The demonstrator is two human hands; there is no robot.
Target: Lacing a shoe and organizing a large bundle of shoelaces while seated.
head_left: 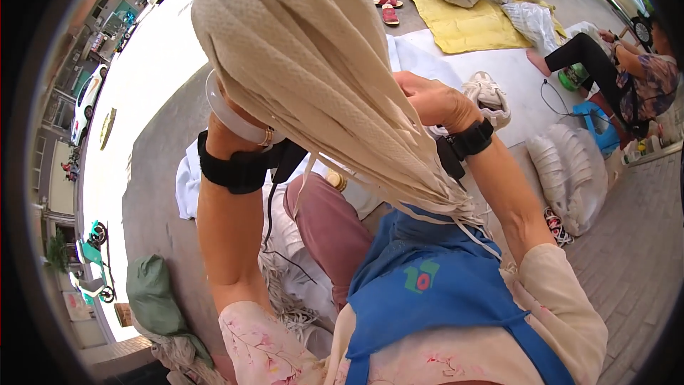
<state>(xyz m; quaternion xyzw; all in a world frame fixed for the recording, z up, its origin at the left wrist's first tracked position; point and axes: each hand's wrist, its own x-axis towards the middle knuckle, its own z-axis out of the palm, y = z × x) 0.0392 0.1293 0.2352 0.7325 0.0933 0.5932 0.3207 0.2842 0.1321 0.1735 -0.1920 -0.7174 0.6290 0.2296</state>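
Note:
A long bundle of beige fabric strips (306, 50) hangs in front of me, folded over at its upper left, its loose ends trailing to the lower right. My right hand (436, 103) is closed at the bundle's right side, its fingertips partly behind the cloth. Behind the upper left part is my left hand (234, 105), with its fingers hidden. A pale bangle (231, 117) circles that wrist, and both wrists carry black straps. The lower strands rest against my blue apron (427, 285).
Pale strands (288, 306) lie beside my leg. A green sack (153, 289) stands at the left. To the right are a white shoe (489, 100) and a clear bag of pale bundles (570, 175). Another person (645, 85) sits at the far right near a blue stool (598, 128).

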